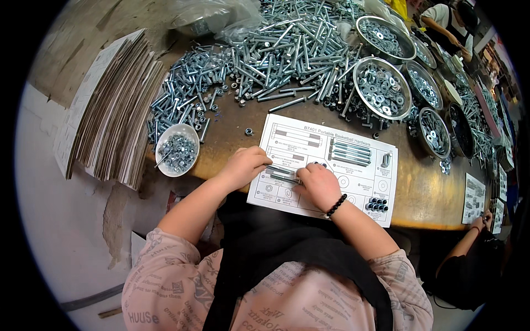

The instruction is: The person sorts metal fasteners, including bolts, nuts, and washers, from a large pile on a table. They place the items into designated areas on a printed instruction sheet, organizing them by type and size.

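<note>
A white printed card point(353, 179) with outlined part drawings lies in front of me, reaching over the table's near edge. Low on its left half rests a small group of silver bolts point(282, 175). The fingers of my left hand point(248, 166) are closed at the left end of these bolts. My right hand point(319, 185), a black bead bracelet on its wrist, closes on their right end; its fingertips are partly hidden. Farther up the card is a row of longer bolts point(350, 153). Dark-ringed nuts point(377, 204) stand grouped at its lower right.
A large heap of loose bolts point(287, 47) covers the table's back. Metal bowls of washers point(382, 88) stand at right, a white bowl of nuts point(176, 150) at left. Beyond it is a cardboard stack point(113, 110). Two other people work at the right.
</note>
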A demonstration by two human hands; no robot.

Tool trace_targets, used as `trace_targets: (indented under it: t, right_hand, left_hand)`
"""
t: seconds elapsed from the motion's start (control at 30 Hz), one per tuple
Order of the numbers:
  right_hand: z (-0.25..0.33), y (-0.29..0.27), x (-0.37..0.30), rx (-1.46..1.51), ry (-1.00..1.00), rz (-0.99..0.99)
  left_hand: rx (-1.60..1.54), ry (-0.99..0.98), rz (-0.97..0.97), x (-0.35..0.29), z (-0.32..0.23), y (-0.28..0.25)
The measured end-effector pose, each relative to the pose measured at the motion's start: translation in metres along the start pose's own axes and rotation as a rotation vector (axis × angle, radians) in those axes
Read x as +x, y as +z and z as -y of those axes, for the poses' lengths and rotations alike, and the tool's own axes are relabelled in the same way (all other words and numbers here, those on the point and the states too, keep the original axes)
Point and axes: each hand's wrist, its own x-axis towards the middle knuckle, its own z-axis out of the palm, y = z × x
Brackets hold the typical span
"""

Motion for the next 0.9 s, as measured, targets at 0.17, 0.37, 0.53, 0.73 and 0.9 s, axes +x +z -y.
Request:
trace_targets:
  t: [0.17,0.37,0.53,0.73,0.9]
  right_hand:
    - [-0.002,-0.002,0.002,0.009,0.016,0.066]
    - [-0.001,-0.004,0.012,0.065,0.042,-0.020]
    - [-0.008,-0.012,0.012,0.045,0.004,0.043]
    - [-0.008,-0.010,0.016,0.063,-0.009,0.042]
    - [-0.011,-0.025,0.011,0.100,0.029,-0.043]
  left_hand:
    - [-0.048,0.078,0.038,0.001,-0.002,0.005]
    - [-0.020,0.118,0.059,0.005,-0.009,0.003]
    - [-0.020,0.129,0.057,0.003,-0.005,0.003]
    - [0.024,0.144,-0.020,0.000,-0.004,0.006]
    - [0.182,-0.032,-0.259,-0.021,0.004,-0.053]
